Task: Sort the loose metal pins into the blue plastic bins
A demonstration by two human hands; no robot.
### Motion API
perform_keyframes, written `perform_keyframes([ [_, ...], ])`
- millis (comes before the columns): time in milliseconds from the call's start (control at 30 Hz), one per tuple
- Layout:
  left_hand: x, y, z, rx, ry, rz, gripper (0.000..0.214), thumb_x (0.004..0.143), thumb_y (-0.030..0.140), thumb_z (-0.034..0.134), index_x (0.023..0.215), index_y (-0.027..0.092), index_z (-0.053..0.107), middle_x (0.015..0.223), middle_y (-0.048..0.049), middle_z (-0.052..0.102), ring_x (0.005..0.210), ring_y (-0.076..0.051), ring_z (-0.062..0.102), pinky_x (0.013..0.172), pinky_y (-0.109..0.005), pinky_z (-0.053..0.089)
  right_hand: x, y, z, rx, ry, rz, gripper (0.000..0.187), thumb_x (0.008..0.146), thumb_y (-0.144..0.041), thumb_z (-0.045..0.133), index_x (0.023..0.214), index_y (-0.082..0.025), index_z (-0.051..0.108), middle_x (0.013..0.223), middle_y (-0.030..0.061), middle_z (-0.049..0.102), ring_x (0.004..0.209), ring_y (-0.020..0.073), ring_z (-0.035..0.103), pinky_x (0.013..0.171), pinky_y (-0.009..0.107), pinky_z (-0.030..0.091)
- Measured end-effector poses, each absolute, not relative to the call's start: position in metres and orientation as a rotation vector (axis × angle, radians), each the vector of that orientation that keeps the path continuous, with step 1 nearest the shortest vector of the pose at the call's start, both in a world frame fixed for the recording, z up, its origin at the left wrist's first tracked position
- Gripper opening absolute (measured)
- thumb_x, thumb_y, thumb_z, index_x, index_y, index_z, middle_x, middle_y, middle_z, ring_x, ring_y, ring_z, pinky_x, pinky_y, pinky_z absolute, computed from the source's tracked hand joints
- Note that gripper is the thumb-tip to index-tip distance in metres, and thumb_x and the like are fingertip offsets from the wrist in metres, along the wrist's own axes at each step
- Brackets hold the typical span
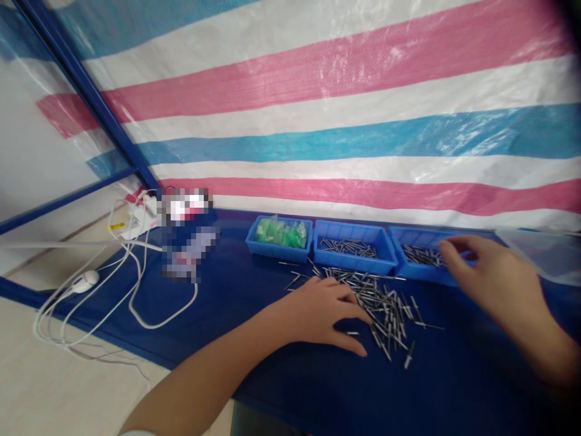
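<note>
A loose pile of blind rivets [385,309] lies on the dark blue tabletop. My left hand [320,312] rests at the left side of this pile, thumb and forefinger apart, other fingers reaching over the rivets. Over the right blue bin [431,274] is my right hand [494,275], its thumb and forefinger tips brought together; whatever they may hold is too small to make out. Rivets [420,254] lie in that bin. The middle blue bin [358,264] contains more rivets [349,247].
The left blue bin [275,249] holds green plastic packets [281,233]. A clear plastic container [544,251] stands behind my right hand. White cables [136,290] and a power strip [143,215] are on the left. Striped sheeting [345,139] hangs behind the table.
</note>
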State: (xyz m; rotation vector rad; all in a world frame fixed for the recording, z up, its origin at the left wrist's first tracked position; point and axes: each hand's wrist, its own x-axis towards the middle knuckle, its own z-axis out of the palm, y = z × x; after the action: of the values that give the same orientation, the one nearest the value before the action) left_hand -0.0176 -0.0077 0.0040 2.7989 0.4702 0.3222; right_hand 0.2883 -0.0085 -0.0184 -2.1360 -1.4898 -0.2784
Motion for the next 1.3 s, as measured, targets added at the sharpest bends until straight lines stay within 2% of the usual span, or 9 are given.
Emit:
perform_keyframes([
  [133, -0.012, -0.009, -0.008, 2.894, 0.477, 0.259, 0.028, 0.089, 0.044, 0.056, 0.109, 0.027, 0.067, 0.108, -0.0043, 0.063, 0.096, -0.019, 0.058, 0.08, -0.031, 0.041, 0.287, -0.006, -0.022, -2.146, -1.585, -0.464, 0.047, 0.086, -0.055, 0.04, 0.109, -0.021, 0.062, 0.1, 0.0091, 0.07, 0.089, 0.0341, 0.063, 0.067, 0.041, 0.043],
  [300, -0.007, -0.007, -0.016, 2.915, 0.472, 0.305, 0.018, 0.093, 0.029, 0.054, 0.1, 0.022, 0.069, 0.099, -0.0017, 0.065, 0.089, -0.015, 0.06, 0.077, -0.027, 0.042, 0.269, -0.013, -0.018, -1.906, -1.678, -0.497, 0.042, 0.087, -0.052, 0.042, 0.103, -0.02, 0.064, 0.097, 0.0095, 0.07, 0.093, 0.032, 0.062, 0.077, 0.043, 0.046],
  [500, -0.004, -0.005, -0.021, 3.014, 0.481, 0.329, 0.018, 0.094, 0.026, 0.05, 0.099, 0.02, 0.067, 0.096, -0.003, 0.065, 0.084, -0.017, 0.06, 0.074, -0.028, 0.045, 0.239, -0.026, -0.01, -1.546, -1.914, -0.393, 0.026, 0.088, -0.039, 0.051, 0.096, -0.019, 0.065, 0.094, 0.0087, 0.07, 0.092, 0.027, 0.06, 0.087, 0.042, 0.045],
  [667, -0.003, -0.004, -0.018, 2.954, 0.518, 0.557, 0.021, 0.097, 0.025, 0.045, 0.099, 0.015, 0.064, 0.098, -0.0059, 0.064, 0.09, -0.017, 0.059, 0.088, -0.028, 0.046, 0.207, -0.038, -0.01, -1.238, -2.116, -0.13, 0.015, 0.086, -0.024, 0.054, 0.095, -0.019, 0.064, 0.095, 0.0084, 0.069, 0.094, 0.0235, 0.06, 0.087, 0.04, 0.046],
  [833, -0.002, -0.008, -0.008, 2.671, 0.541, 0.844, 0.024, 0.099, 0.024, 0.037, 0.1, 0.013, 0.059, 0.101, -0.0086, 0.063, 0.097, -0.015, 0.059, 0.093, -0.026, 0.046, 0.19, -0.045, -0.017, -1.162, -2.215, 0.218, 0.016, 0.087, -0.029, 0.057, 0.098, -0.022, 0.066, 0.103, 0.008, 0.067, 0.097, 0.0219, 0.061, 0.083, 0.037, 0.05],
  [1033, -0.001, -0.02, 0.0, 2.483, 0.589, 1.074, 0.018, 0.097, 0.025, 0.04, 0.1, 0.014, 0.054, 0.096, -0.0096, 0.065, 0.095, -0.017, 0.061, 0.09, -0.029, 0.048, 0.195, -0.044, -0.015, -1.129, -2.078, 0.499, 0.018, 0.09, -0.033, 0.054, 0.093, -0.024, 0.069, 0.103, 0.0067, 0.068, 0.097, 0.02, 0.063, 0.082, 0.033, 0.052],
  [1167, 0.0, -0.023, -0.001, 2.382, 0.771, 1.088, 0.018, 0.097, 0.027, 0.039, 0.099, 0.015, 0.052, 0.093, -0.0087, 0.064, 0.085, -0.017, 0.061, 0.082, -0.03, 0.05, 0.202, -0.041, -0.015, -1.15, -1.889, 0.528, 0.013, 0.087, -0.033, 0.058, 0.09, -0.025, 0.067, 0.094, 0.004, 0.069, 0.088, 0.0181, 0.064, 0.08, 0.03, 0.052],
  [1300, 0.002, -0.025, -0.002, 2.282, 0.909, 1.063, 0.018, 0.097, 0.028, 0.035, 0.101, 0.017, 0.049, 0.095, -0.0081, 0.063, 0.083, -0.017, 0.061, 0.081, -0.031, 0.049, 0.201, -0.044, -0.014, -1.174, -1.798, 0.546, 0.014, 0.086, -0.034, 0.06, 0.095, -0.025, 0.067, 0.093, 0.0042, 0.069, 0.088, 0.019, 0.064, 0.076, 0.031, 0.053],
])
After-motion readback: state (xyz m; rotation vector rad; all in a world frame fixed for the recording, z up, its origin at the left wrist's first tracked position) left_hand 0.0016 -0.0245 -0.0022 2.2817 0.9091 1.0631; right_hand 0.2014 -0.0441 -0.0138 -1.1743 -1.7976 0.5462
